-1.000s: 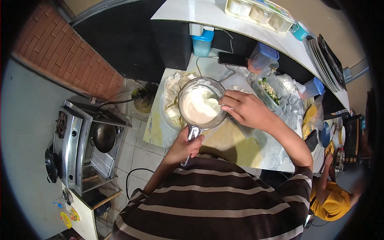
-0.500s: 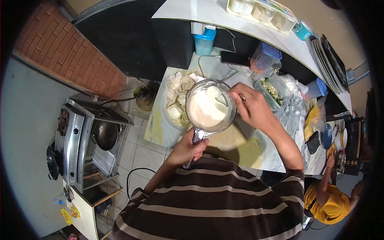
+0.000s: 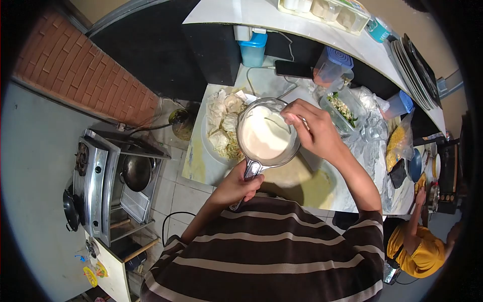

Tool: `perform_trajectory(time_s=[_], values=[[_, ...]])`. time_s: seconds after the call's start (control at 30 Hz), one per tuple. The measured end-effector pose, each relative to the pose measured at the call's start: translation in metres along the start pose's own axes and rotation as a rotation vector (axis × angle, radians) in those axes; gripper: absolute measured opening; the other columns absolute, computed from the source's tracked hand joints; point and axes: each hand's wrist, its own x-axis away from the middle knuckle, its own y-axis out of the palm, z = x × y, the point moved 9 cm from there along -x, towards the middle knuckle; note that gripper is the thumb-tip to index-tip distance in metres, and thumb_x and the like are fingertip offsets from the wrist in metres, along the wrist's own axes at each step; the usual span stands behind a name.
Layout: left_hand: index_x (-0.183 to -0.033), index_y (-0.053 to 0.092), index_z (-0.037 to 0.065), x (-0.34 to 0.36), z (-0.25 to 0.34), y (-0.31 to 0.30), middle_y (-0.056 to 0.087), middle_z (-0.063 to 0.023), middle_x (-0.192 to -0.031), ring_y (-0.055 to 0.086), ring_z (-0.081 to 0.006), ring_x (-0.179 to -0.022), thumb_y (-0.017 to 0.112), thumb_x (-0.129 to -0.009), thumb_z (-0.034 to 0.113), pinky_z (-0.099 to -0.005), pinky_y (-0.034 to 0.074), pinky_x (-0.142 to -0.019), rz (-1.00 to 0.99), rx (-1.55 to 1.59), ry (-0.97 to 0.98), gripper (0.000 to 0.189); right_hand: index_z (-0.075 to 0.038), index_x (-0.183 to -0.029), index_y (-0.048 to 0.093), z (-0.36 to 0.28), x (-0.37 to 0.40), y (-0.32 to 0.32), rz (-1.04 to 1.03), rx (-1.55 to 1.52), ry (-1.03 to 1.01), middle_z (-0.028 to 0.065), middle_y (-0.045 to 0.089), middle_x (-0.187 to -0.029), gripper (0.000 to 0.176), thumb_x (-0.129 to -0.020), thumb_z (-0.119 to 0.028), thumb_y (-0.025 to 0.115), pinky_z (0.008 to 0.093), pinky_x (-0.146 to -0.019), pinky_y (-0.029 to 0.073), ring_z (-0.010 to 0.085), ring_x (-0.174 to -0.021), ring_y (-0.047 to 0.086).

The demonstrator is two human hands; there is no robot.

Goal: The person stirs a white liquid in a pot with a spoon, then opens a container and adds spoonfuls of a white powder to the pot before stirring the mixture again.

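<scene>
My left hand (image 3: 236,187) is wrapped round the handle of a small shiny saucepan (image 3: 253,170), held up in front of my chest. Inside it lies a smooth, pale cream liquid (image 3: 264,136). My right hand (image 3: 316,130) pinches a spoon (image 3: 279,122) over the right side of the pan, and the spoon's lower end dips into the liquid. Just left of the pan, a white plate (image 3: 210,147) carries pale wrapped pieces (image 3: 219,138) and a shredded filling (image 3: 232,151).
A clear container (image 3: 347,117) of chopped greens stands right of my right hand, near a bag of yellow pieces (image 3: 396,146). A phone (image 3: 293,69) lies behind. Left is a gas stove (image 3: 90,186) above a wok (image 3: 137,171). A person in yellow (image 3: 417,249) works at far right.
The spoon has sunk lower into the liquid, and its bowl shows less than before. My view has shifted slightly. Both hands keep their holds.
</scene>
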Motion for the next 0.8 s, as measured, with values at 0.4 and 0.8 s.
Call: perform_trajectory(time_s=[0.4, 0.8], values=[[-0.112, 0.043, 0.002, 0.003, 0.008, -0.014, 0.049, 0.0014, -0.071, 0.047, -0.0051, -0.052, 0.060, -0.095, 0.010, -0.0220, 0.040, -0.045, 0.040, -0.073, 0.032, 0.025, -0.004, -0.094, 0.055, -0.033, 0.013, 0.032, -0.182, -0.059, -0.196, 0.0118, 0.054, -0.089, 0.022, -0.075, 0.006, 0.060, 0.0420, -0.067, 0.050, 0.0334, -0.084, 0.061], [-0.116, 0.043, 0.003, 0.006, 0.008, -0.006, 0.047, 0.0024, -0.069, 0.045, -0.0044, -0.052, 0.060, -0.095, 0.011, -0.0216, 0.039, -0.046, -0.019, -0.010, 0.012, 0.028, 0.001, -0.096, 0.062, -0.027, 0.014, -0.011, 0.059, 0.126, -0.052, 0.0140, 0.059, -0.088, 0.013, -0.083, 0.003, 0.062, 0.0408, -0.068, 0.051, 0.0338, -0.077, 0.062]])
